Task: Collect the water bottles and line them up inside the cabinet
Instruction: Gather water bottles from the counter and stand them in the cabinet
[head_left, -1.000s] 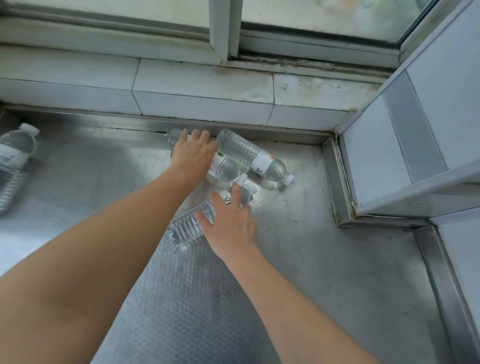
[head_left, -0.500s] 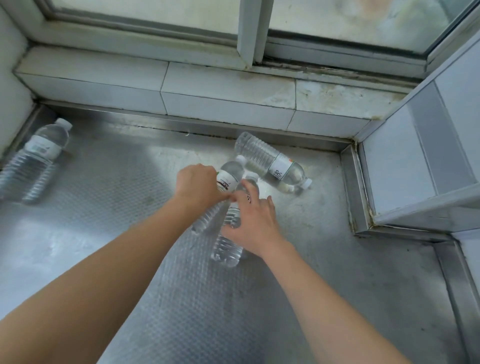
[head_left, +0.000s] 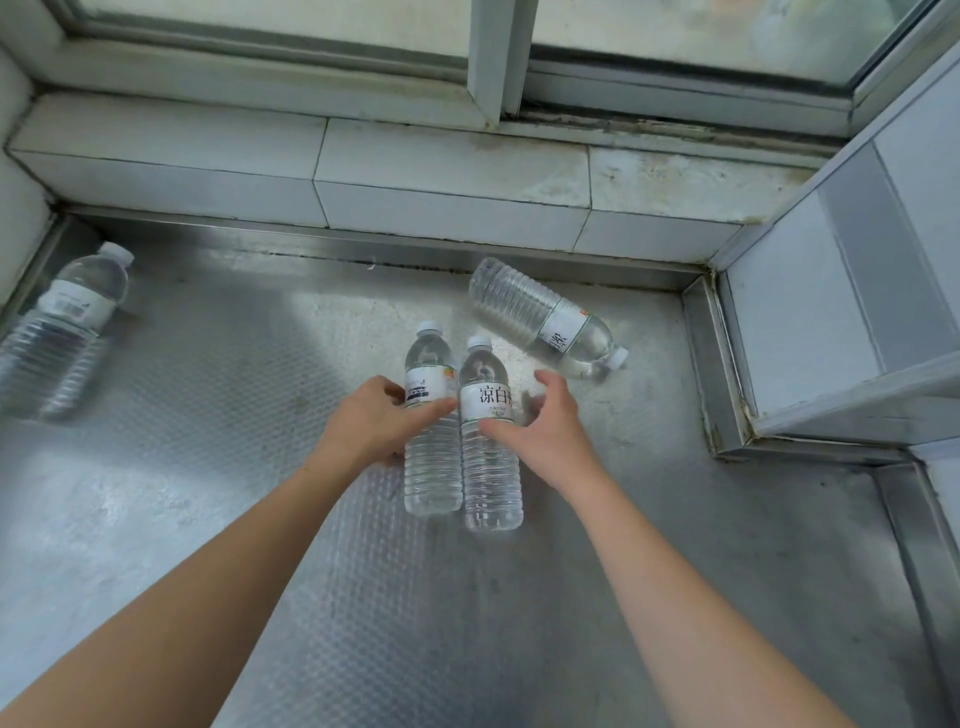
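Two clear water bottles stand side by side in the middle of the embossed metal surface (head_left: 208, 467), caps up. My left hand (head_left: 374, 426) grips the left bottle (head_left: 432, 467) at its label, thumb across the front. My right hand (head_left: 545, 426) is beside the right bottle (head_left: 491, 483); its thumb touches the label and its blurred fingers are spread, off the bottle's far side. A third bottle (head_left: 540, 317) lies on its side just behind, cap pointing right. A fourth bottle (head_left: 67, 322) lies at the far left by the wall.
A tiled ledge (head_left: 415, 171) under a window runs along the back. A white cabinet panel (head_left: 831, 291) with a metal frame rises at the right, and a raised metal strip (head_left: 711, 364) edges it. A wall closes the left side.
Both hands turned their bottles from lying tilted to upright and brought them together. My right hand's fingers have opened off its bottle. The view shifted right and down.
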